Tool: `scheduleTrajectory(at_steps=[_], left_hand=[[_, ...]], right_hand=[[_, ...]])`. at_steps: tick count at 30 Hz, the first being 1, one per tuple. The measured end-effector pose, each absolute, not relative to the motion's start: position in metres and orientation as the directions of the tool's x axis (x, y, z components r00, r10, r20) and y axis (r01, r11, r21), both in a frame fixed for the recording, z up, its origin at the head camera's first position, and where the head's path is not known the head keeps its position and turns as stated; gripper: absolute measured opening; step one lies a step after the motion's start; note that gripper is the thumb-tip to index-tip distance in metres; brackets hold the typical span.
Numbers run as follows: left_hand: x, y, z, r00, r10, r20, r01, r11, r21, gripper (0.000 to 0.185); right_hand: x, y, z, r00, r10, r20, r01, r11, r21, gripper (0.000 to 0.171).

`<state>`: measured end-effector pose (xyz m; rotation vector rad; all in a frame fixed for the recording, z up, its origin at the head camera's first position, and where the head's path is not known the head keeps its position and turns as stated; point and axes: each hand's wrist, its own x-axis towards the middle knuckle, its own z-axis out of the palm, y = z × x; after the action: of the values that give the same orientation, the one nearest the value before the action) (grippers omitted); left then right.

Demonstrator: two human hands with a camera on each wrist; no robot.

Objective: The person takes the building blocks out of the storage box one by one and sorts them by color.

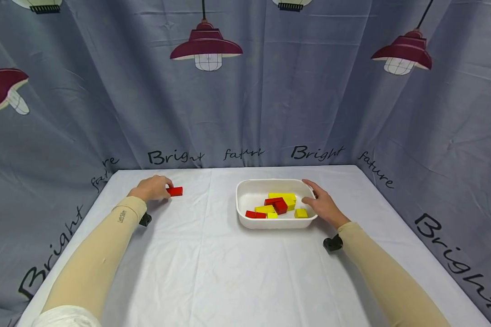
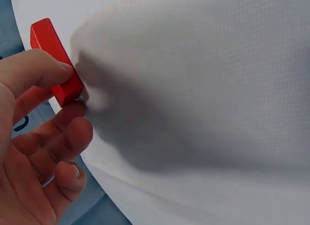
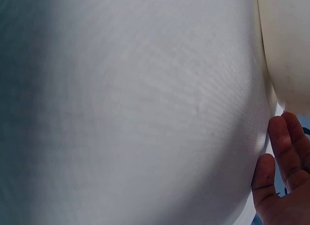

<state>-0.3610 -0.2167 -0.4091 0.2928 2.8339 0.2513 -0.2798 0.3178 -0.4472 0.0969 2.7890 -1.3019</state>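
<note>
- The white rectangular tub stands on the white tablecloth and serves as landmark; it is partly filled, with red and yellow blocks lying loose in it.
- Inside the tub, nearer its front wall and right end, are a yellow block with a stepped outline and a tilted red block leaning among its neighbours. Along the tub's front wall lie red pieces, and a lone yellow block sits toward the right front corner.
- The one block seen outside is a red oblong block, well to the left of the tub.
- The left hand, left of the tub, pinches this oblong between thumb and forefinger, the gap closed down to the block's width, the other fingers loosely bent. Whether the block is lifted off the cloth, I cannot tell.
- The right hand holds the tub's right end, thumb over the rim, other fingers outside; how firmly is unclear.
- Judging by the layout, sorting between tub and cloth is at one end or the other: only this oblong lies apart, and its direction of travel cannot be read.
</note>
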Motion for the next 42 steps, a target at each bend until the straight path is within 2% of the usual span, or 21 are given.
scheduleTrajectory(at_steps=[16,21,25,30,42], left_hand=[[-0.358,-0.217,-0.407,-0.939,0.206,-0.274,0.150,0.966,0.212,0.042],[-0.355,-0.213,-0.403,-0.951,0.163,-0.263,0.125,0.980,0.156,0.049],[-0.354,-0.201,-0.396,-0.961,0.169,-0.219,0.148,0.983,0.110,0.054],[-0.353,-0.180,-0.388,-0.966,0.204,-0.160,0.188,0.976,0.109,0.055],[-0.340,-0.120,-0.371,-0.949,0.313,0.041,0.312,0.912,0.266,0.044]], right_hand=[[-0.282,0.317,-0.446,-0.995,0.028,-0.098,0.094,0.622,-0.777,0.071],[-0.284,0.317,-0.447,-0.995,0.025,-0.095,0.090,0.623,-0.777,0.071],[-0.283,0.319,-0.448,-0.996,0.025,-0.090,0.086,0.619,-0.780,0.071],[-0.283,0.320,-0.449,-0.996,0.022,-0.085,0.081,0.622,-0.779,0.071],[-0.282,0.319,-0.448,-0.994,0.032,-0.101,0.099,0.619,-0.779,0.071]])
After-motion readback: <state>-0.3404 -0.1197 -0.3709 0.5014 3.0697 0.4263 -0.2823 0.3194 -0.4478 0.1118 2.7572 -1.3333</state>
